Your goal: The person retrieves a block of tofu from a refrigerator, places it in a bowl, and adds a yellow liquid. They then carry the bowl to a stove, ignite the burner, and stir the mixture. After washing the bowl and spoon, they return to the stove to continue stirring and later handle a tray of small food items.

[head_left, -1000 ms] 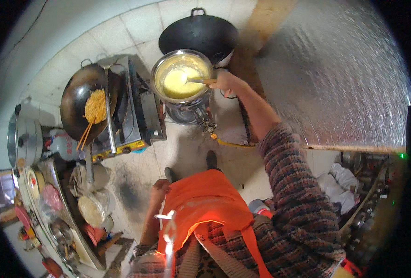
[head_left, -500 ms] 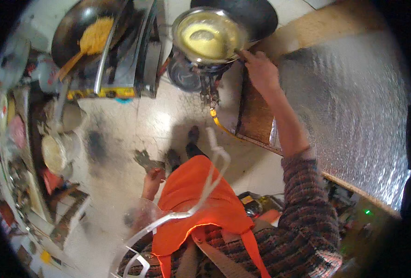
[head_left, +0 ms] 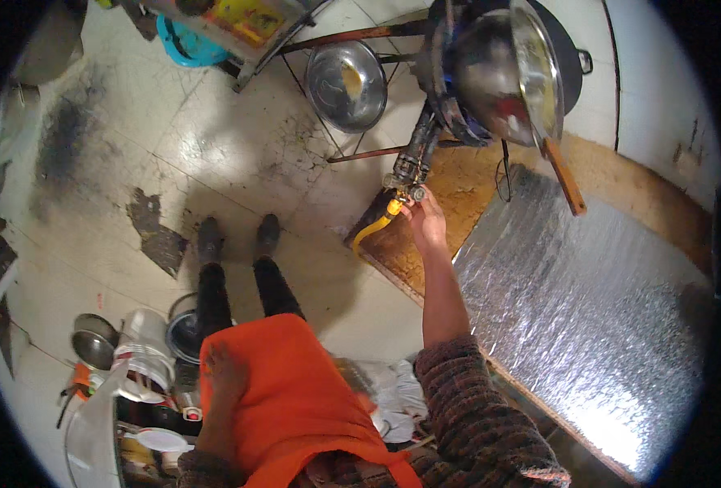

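Note:
My right hand (head_left: 427,221) reaches forward to the gas burner. Its fingers close on a small valve knob (head_left: 416,193), where a yellow gas hose (head_left: 370,233) joins the burner's black pipes (head_left: 411,154). Above, a metal pan (head_left: 490,81) sits tilted over the burner ring (head_left: 450,106), with pale yellow content along its inside. A wooden-handled utensil (head_left: 565,179) leans out over the pan's rim. At the orange apron (head_left: 287,398), my left hand (head_left: 227,370) hangs low against the cloth; its fingers are too dark and blurred to make out.
A metal bowl (head_left: 346,85) sits within the stand's frame. Foil covers the surface (head_left: 588,325) on the right. A turquoise basin (head_left: 188,41) stands under the stove at upper left. White buckets (head_left: 145,350) and pots crowd the lower left. A dark torn patch (head_left: 155,232) marks the floor.
My right hand has let go of the utensil at the pan and moved down to the valve knob. The view has shifted right, and my left hand now lies against the apron.

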